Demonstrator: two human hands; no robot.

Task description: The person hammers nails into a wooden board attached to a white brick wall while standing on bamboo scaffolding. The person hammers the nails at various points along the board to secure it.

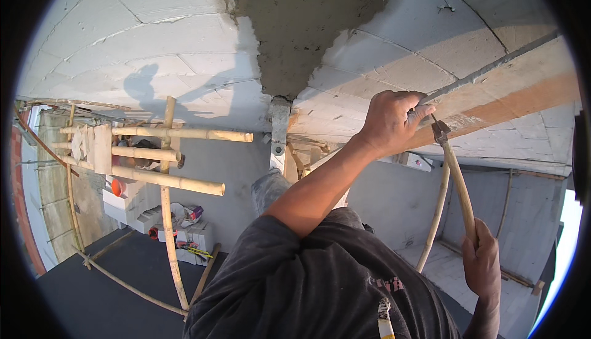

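My left hand [394,122] is raised at the edge of a long wooden board [517,96] that lies against the pale block wall. Its fingers are pinched around what looks like a thin nail [434,117], mostly hidden by the fingertips. Lower on the right, my right hand [482,260] is wrapped round the wooden handle of a hammer [458,182]. The hammer's metal head is right by the nail and the left fingertips; whether they touch I cannot tell. A narrow grey strip [492,67] runs along the board's upper edge.
Bamboo scaffold poles [184,182] stand at the left, with another bamboo pole [436,216] at right. Fresh grey mortar [295,28] covers the wall's middle. Pale blocks [196,235] are stacked below left, near an orange container [117,186]. A cigarette [385,327] shows at the bottom.
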